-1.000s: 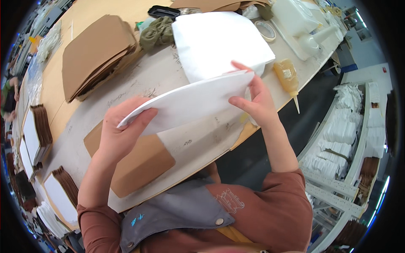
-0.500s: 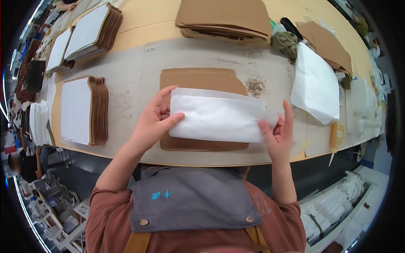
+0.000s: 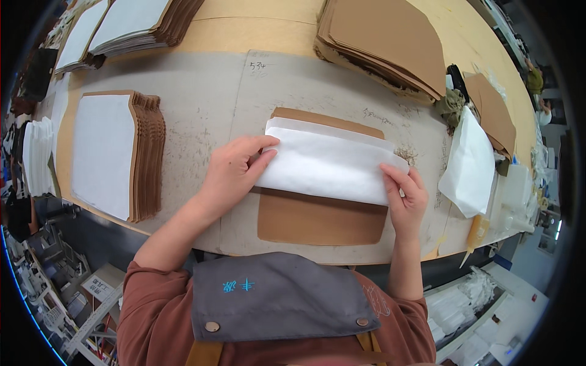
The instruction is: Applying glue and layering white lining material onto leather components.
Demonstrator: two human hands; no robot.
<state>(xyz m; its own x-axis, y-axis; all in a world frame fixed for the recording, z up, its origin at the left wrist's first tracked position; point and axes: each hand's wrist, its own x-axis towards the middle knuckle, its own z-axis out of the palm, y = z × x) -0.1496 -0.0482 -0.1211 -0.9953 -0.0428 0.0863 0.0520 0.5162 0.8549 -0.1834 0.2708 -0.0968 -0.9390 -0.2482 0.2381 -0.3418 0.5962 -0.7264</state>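
Observation:
A white folded sheet [image 3: 329, 163], paper or thin fabric, stretches between both hands above a brown cardboard piece [image 3: 320, 221]. Its fold runs along the far long side, where a second layer shows. My left hand [image 3: 237, 168] pinches the sheet's left end between thumb and fingers. At the opposite end, the thumb and forefinger of my right hand [image 3: 406, 198] close on the sheet's edge. The cardboard lies flat on the grey work surface, showing beyond the sheet and more widely on the near side. Whether the sheet rests on it, I cannot tell.
On the left stands a stack of white-faced brown boards [image 3: 104, 152], with more such stacks [image 3: 131, 24] farther back. A tall pile of brown cardboard [image 3: 381, 43] sits at the far right. Beyond my right hand lie a white sheet [image 3: 470, 165] and a yellowish glue bottle [image 3: 478, 232].
The folded sheet has shifted toward the cardboard's far edge, baring more of the near part. My right forefinger, raised before, now presses on the sheet's end. The whole view has turned slightly.

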